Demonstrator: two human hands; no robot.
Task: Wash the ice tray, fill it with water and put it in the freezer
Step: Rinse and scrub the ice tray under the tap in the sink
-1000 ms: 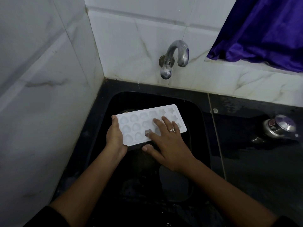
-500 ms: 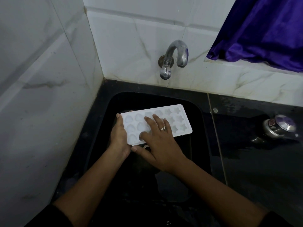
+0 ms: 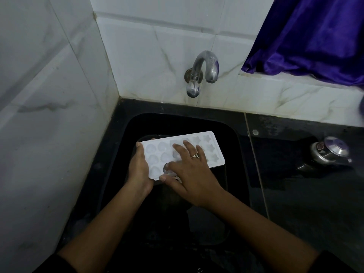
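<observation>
A white ice tray [image 3: 208,150] with heart and star shaped cells is held level over the black sink [image 3: 234,146]. My left hand [image 3: 138,170] grips its left short end, thumb on the rim. My right hand [image 3: 189,172], wearing a ring, lies flat across the tray's middle with spread fingers pressing into the cells; it covers several of them. The metal tap [image 3: 204,72] juts from the wall above the sink, and no water runs from it.
White marble-look tiles form the corner to the left and behind. A black counter [image 3: 315,203] runs right of the sink, with a steel pressure-cooker lid [image 3: 331,152] on it. A purple curtain [image 3: 315,36] hangs at the upper right.
My right hand has slid leftward across the tray's cells while the left hand kept its hold on the end. The tray has shifted slightly to the right.
</observation>
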